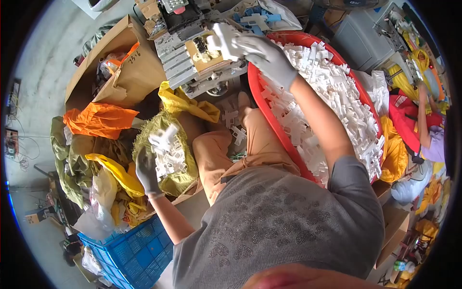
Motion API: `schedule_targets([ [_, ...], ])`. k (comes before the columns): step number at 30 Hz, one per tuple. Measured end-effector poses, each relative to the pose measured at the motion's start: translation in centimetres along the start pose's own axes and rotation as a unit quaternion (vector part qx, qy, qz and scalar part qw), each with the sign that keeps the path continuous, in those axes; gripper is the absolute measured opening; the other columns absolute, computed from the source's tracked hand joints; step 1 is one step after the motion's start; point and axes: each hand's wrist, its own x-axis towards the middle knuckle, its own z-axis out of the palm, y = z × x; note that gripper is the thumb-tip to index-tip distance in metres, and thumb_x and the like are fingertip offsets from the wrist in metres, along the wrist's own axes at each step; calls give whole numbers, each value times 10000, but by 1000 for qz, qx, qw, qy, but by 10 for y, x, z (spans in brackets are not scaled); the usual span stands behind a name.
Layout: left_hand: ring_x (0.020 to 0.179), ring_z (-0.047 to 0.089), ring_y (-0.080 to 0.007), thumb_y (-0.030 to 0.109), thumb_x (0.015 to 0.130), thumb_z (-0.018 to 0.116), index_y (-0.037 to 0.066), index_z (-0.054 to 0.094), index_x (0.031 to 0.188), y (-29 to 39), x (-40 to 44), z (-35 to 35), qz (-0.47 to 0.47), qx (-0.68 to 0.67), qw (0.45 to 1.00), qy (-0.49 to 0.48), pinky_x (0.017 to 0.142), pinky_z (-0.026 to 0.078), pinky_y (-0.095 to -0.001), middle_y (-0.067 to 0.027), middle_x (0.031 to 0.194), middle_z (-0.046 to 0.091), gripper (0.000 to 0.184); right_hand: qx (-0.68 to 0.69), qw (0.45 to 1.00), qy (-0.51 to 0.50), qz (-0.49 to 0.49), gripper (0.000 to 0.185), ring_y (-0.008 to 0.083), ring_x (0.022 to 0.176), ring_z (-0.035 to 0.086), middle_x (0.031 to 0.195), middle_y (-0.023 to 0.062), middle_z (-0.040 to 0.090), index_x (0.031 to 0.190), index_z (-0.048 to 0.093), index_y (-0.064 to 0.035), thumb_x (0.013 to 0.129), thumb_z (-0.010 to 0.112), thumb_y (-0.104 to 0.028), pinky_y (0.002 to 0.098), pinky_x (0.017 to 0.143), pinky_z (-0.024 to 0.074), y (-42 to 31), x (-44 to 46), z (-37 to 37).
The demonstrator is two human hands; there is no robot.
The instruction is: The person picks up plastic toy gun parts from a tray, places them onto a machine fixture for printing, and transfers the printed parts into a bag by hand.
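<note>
My right hand [272,60], in a grey glove, grips a white plastic toy-gun-shaped piece [226,42]. It holds the piece beside a tan block with a dark fitting [201,49] on the metal machine bed. Over at the left, my gloved left hand [146,169] has its fingers stretched out at the edge of a green woven sack [188,164]. White pieces [169,163] lie in that sack. One blurred white piece [164,138] is just above them, apart from my fingers as far as I can see.
A red tub [255,91] heaped with white pieces stands at my right. The grey machine [175,58] is ahead. At left are a cardboard box [139,72], an orange bag [101,120] and a blue crate [132,250]. Another person's arm [423,115] shows far right.
</note>
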Motion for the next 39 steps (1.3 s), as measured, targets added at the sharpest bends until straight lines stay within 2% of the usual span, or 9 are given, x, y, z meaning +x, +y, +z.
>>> schedule_targets([
  [5, 966, 619, -163, 217, 914, 590, 29, 624, 1134, -29, -44, 1, -117, -35, 992, -31, 866, 471, -283, -79, 1075, 667, 292, -141, 980, -52, -128, 448, 283, 1160, 513, 1242, 100, 551, 1219, 570, -126, 788, 596, -9, 358, 994, 416, 10, 46, 31],
  [9, 975, 630, -207, 201, 924, 559, 17, 636, 1102, -32, -43, 36, -45, -23, 994, -92, 863, 475, -303, -108, 1071, 668, 268, -245, 951, -150, -111, 438, 268, 1178, 505, 1279, 67, 538, 1254, 551, -161, 823, 591, -97, 352, 1009, 396, 15, 55, 23],
  [13, 991, 622, -226, 202, 938, 533, 5, 624, 1131, 20, -31, 63, 12, -11, 986, -166, 871, 473, -320, -121, 1087, 661, 290, -202, 972, -20, -122, 428, 287, 1106, 551, 1233, 132, 557, 1286, 516, -155, 870, 580, -233, 361, 943, 440, 17, 25, -14],
  [14, 991, 619, -229, 191, 940, 529, 4, 623, 1130, 23, -32, 71, 23, -28, 983, -179, 871, 471, -320, -121, 1086, 660, 282, -161, 980, 9, -116, 359, 299, 939, 618, 1070, 161, 627, 1264, 501, -72, 927, 552, -186, 350, 780, 486, 12, 2, -28],
  [15, 991, 615, -231, 180, 942, 526, 3, 622, 1129, 24, -30, 79, 36, -48, 981, -186, 872, 470, -321, -121, 1085, 659, 275, -90, 992, -67, 49, 394, 286, 1106, 567, 1206, 197, 570, 1282, 495, -86, 924, 563, -236, 346, 914, 440, 20, -20, -46],
  [23, 1017, 603, -238, 195, 938, 533, -21, 595, 1158, 4, -38, 114, 8, -79, 955, -284, 883, 462, -321, -139, 1115, 643, 315, -303, 807, -285, 419, 342, 314, 1040, 578, 1099, 133, 610, 1155, 564, -117, 872, 512, -303, 421, 883, 454, 97, -253, -64],
  [27, 1038, 597, -229, 211, 933, 536, -18, 595, 1162, 32, -37, 118, 14, -26, 954, -300, 892, 459, -314, -134, 1135, 634, 330, -447, 810, -164, 343, 403, 311, 1111, 538, 1206, 89, 569, 1266, 509, -206, 872, 546, -285, 433, 920, 435, 97, -300, -34],
  [32, 1032, 603, -220, 207, 929, 531, -8, 599, 1157, 52, -37, 120, 34, 41, 947, -316, 888, 464, -307, -128, 1133, 636, 321, -471, 734, -113, 476, 503, 304, 1027, 559, 1101, 99, 576, 1288, 469, -202, 810, 612, -258, 435, 881, 450, 122, -293, -31],
  [39, 993, 621, -211, 188, 916, 540, 19, 608, 1153, 38, -47, 116, 15, 11, 950, -312, 858, 478, -300, -121, 1122, 646, 299, -407, 850, -100, 320, 341, 303, 985, 575, 1054, 143, 569, 1145, 573, -131, 819, 591, -231, 407, 843, 467, 88, -291, -40],
])
